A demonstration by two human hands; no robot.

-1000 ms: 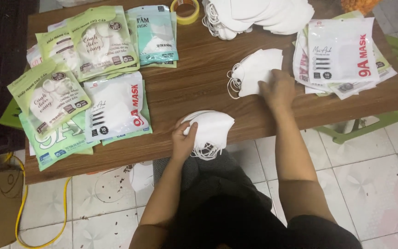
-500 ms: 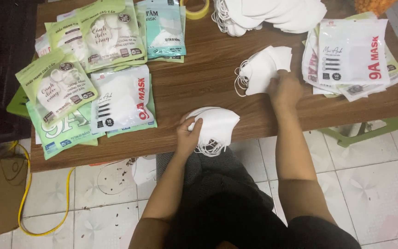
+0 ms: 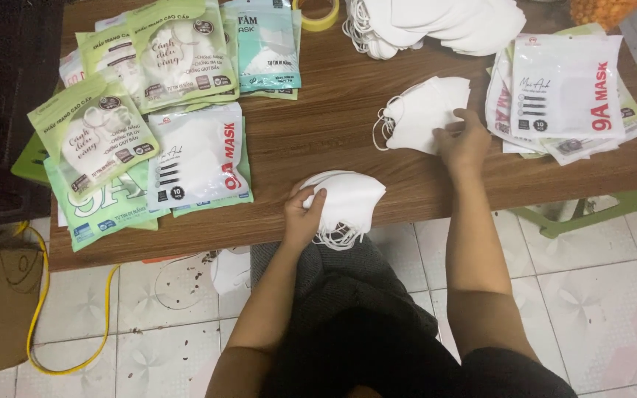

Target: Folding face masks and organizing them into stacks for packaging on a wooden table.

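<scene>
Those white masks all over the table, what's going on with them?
A person sits at a brown wooden table. The left hand grips a small stack of folded white face masks at the table's near edge. The right hand touches another little pile of white masks. Green and white printed mask packets lie on both sides, with a big heap of loose white masks at the back.

mask pile (image 3: 436,26): top cut off | tape roll (image 3: 320,15): top cut off
</scene>
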